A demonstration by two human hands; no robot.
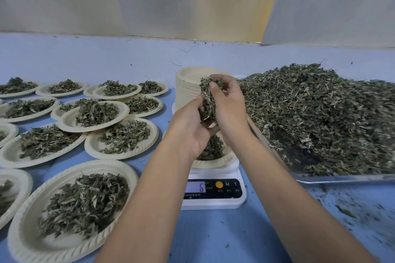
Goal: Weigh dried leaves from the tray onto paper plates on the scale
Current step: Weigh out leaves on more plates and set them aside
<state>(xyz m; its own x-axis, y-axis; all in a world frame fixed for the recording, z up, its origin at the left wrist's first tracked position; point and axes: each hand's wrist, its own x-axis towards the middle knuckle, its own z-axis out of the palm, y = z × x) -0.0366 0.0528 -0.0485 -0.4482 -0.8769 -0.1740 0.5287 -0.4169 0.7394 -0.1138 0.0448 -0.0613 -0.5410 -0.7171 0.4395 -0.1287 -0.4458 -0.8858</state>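
Observation:
A white scale (213,198) stands in the middle, its display showing a single digit. On it sits a paper plate (215,162) with a small heap of dried leaves (211,149). Above that plate both hands cup one clump of leaves (208,96): my left hand (190,126) holds it from below, and my right hand (226,104) grips it from the right with curled fingers. A metal tray (342,177) piled with dried leaves (320,117) lies at the right.
Several paper plates with leaf portions (72,209) cover the blue table at the left. A stack of empty paper plates (186,87) stands behind the scale. Leaf crumbs (346,211) litter the table in front of the tray. A pale curtain hangs behind.

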